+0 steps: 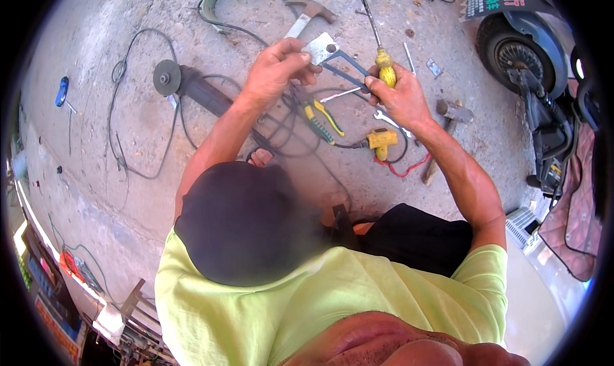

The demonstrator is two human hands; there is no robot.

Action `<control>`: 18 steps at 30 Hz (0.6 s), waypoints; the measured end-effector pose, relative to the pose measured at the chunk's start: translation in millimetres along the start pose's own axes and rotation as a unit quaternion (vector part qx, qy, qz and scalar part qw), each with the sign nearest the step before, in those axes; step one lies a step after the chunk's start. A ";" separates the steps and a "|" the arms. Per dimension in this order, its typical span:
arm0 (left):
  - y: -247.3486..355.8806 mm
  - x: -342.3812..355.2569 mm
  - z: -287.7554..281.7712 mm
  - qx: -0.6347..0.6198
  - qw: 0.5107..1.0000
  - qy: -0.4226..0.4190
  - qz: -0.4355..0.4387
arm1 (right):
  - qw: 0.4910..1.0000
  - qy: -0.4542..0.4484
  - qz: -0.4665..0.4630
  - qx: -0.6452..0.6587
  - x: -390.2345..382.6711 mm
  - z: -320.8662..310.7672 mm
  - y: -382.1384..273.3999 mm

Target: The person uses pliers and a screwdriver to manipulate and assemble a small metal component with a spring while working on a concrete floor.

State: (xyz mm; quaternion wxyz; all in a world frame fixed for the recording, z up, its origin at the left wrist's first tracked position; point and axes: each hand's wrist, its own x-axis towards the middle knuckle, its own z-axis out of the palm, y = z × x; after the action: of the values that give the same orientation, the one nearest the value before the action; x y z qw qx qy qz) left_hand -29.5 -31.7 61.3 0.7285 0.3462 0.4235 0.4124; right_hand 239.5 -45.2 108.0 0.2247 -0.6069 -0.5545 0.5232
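Between the fingers and thumb of my left hand (279, 70), which is closed, is a small silvery metal plate (317, 50) with a dark round bolt head or hole. Two dark blue-grey metal arms (347, 66), like a narrow bracket, run from the plate to my right hand (401, 98). The right thumb and fingers are closed on their near end. A yellow-handled screwdriver (385, 65) points away from me, its handle at the right fingers; whether they grip it I cannot tell. Beyond the left hand lies a claw hammer (311, 15).
An angle grinder (201, 94) with loops of black cable lies on the concrete at left. Nearer me are yellow-green pliers (320, 121), a wrench (392, 122), a yellow tool part (382, 141) and a wooden-handled hammer (455, 111). A scooter wheel (517, 55) stands at right.
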 end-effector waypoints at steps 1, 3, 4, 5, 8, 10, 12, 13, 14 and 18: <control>-4.2 1.5 0.3 0.007 1.000 0.006 0.007 | 1.000 0.002 0.000 0.000 0.0 0.4 -0.2; -7.8 2.3 -0.5 0.008 1.000 0.006 0.013 | 1.000 -0.001 -0.002 0.007 0.0 -0.2 -0.5; -8.3 2.4 -1.7 0.001 1.000 -0.003 0.012 | 1.000 -0.004 -0.003 0.013 -0.2 -1.8 -0.6; -8.3 2.5 -1.9 -0.005 1.000 -0.011 0.011 | 1.000 -0.008 -0.005 0.019 -0.3 -3.2 -0.4; 0.1 1.0 3.2 -0.002 0.989 -0.032 0.142 | 0.979 -0.084 0.076 0.171 2.1 -10.1 4.4; 4.3 1.7 11.9 0.036 0.980 -0.030 0.193 | 0.928 -0.147 0.175 0.293 -1.7 -13.6 -1.5; 5.9 2.4 14.3 0.059 0.977 -0.031 0.203 | 0.871 -0.216 0.247 0.366 -2.1 -15.9 1.9; 6.4 4.7 13.8 0.061 0.980 -0.037 0.188 | 0.848 -0.251 0.272 0.379 -2.0 -18.0 7.0; 7.0 6.9 13.1 0.062 0.982 -0.042 0.173 | 0.823 -0.284 0.296 0.392 -2.6 -19.8 9.7; 10.3 9.9 7.0 0.167 0.982 -0.039 0.081 | 0.847 -0.220 0.300 0.380 -15.2 -10.6 8.2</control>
State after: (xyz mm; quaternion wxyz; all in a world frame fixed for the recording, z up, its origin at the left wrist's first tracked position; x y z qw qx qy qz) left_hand -23.4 -19.6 69.6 0.6405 0.5124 0.4282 0.3793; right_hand 254.8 -58.1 110.7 0.1423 -0.4799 -0.1378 0.8547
